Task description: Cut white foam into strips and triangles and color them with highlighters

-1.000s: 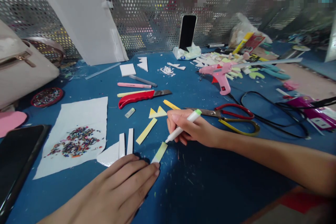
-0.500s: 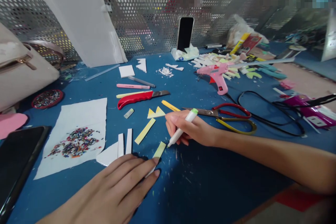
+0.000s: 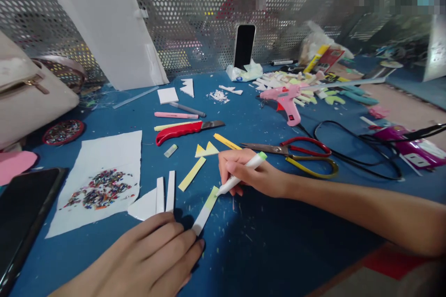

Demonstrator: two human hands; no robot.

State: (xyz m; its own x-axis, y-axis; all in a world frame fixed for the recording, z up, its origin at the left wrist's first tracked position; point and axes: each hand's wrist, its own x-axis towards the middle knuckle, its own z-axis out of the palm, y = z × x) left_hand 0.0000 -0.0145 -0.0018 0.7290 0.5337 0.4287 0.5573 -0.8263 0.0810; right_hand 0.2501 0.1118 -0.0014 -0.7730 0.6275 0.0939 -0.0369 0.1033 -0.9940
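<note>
My right hand (image 3: 249, 174) is closed around a white marker (image 3: 240, 176) with a light green end, its tip touching a narrow foam-like strip (image 3: 205, 211). The strip's upper part is coloured pale green; its lower part is white. My left hand (image 3: 153, 250) lies flat on the table, fingers stretched out, fingertips at the strip's lower end. Beyond the left fingers are two white strips (image 3: 170, 191) and a white rounded piece (image 3: 144, 204). A yellow strip (image 3: 192, 174) and yellow zigzag pieces (image 3: 206, 149) lie ahead, beside a small marker cap (image 3: 170, 151).
A red-handled knife (image 3: 179, 132), scissors (image 3: 289, 149) and pink glue gun (image 3: 284, 100) with its black cord lie farther back. At left are a paper sheet with beads (image 3: 104, 190) and a dark phone (image 3: 28, 222). Another phone (image 3: 244, 46) stands against the perforated metal panel.
My left fingers have drawn back down the strip, showing more of its white part. The marker has shifted left onto the strip's edge and tilts lower.
</note>
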